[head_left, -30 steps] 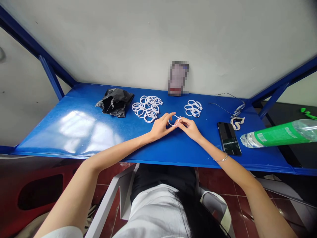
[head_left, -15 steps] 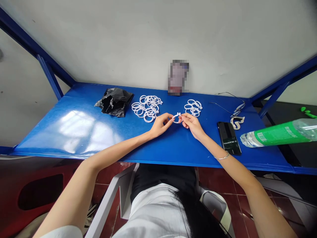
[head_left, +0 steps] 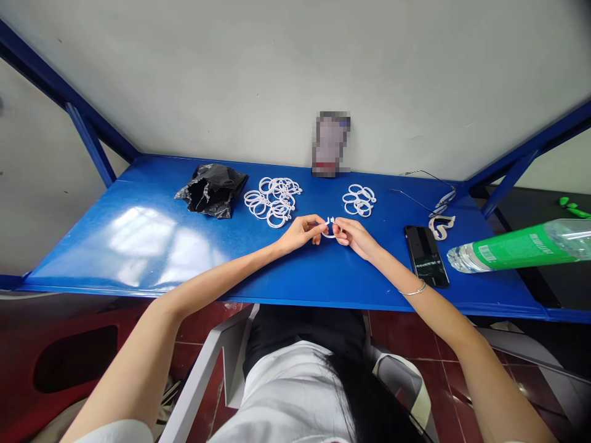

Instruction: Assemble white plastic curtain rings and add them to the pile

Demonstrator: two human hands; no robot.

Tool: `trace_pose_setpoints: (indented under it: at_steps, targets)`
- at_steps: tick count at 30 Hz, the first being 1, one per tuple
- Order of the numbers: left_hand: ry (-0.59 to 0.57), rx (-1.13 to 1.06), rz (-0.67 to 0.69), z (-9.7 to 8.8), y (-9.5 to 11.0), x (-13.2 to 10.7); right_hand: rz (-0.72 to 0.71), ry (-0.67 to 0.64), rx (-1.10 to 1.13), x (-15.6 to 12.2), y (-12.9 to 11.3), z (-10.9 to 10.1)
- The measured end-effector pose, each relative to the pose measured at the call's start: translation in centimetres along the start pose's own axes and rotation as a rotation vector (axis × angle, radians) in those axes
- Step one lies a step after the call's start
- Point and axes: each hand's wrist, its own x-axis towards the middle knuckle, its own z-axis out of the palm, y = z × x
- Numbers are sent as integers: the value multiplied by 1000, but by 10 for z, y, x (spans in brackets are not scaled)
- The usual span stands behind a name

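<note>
Between both hands is a white plastic ring (head_left: 329,235), looking like a shower curtain ring, held above the blue table. At its top the two ends stand a little apart. My left hand (head_left: 302,232) pinches the ring's left side between thumb and fingers. On the other side my right hand (head_left: 354,236) pinches it near the small knobbed end. Fingers hide parts of the ring. Beyond my left hand lies a larger heap of white rings (head_left: 276,198). A smaller group of similar rings (head_left: 359,200) lies beyond my right hand.
On the blue table (head_left: 258,280) are a crumpled black plastic bag (head_left: 213,191), a black phone (head_left: 426,255), a white cut-out piece (head_left: 442,227) and eyeglasses (head_left: 444,202). A green-labelled bottle (head_left: 517,247) lies at the right. A blurred-out object (head_left: 330,144) leans against the wall.
The ring in my hands has turned, and a gap now shows between its ends at the top. My fingers have shifted slightly on it. Both groups of rings are unchanged.
</note>
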Motion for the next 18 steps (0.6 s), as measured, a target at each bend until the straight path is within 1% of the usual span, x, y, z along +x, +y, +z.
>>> trace_pose_setpoints:
  at_steps: [5, 7, 10, 12, 15, 18]
  targets:
    - [-105, -187, -27, 0, 1, 0, -16, -51, -15, 1, 4, -3]
    - [-124, -233, -43, 0, 0, 1, -41, -59, -29, 2, 5, -4]
    - [-96, -252, -72, -1, -1, 2, -96, -38, -84, 1, 6, -4]
    - [-58, -257, -79, 0, -2, 2, -176, 10, -158, 0, 6, -3]
    - [-15, -259, -59, 0, -2, 3, -311, 73, -295, -2, 5, -1]
    - [-23, -245, -24, 0, -4, 4, -379, 74, -363, -3, 2, 2]
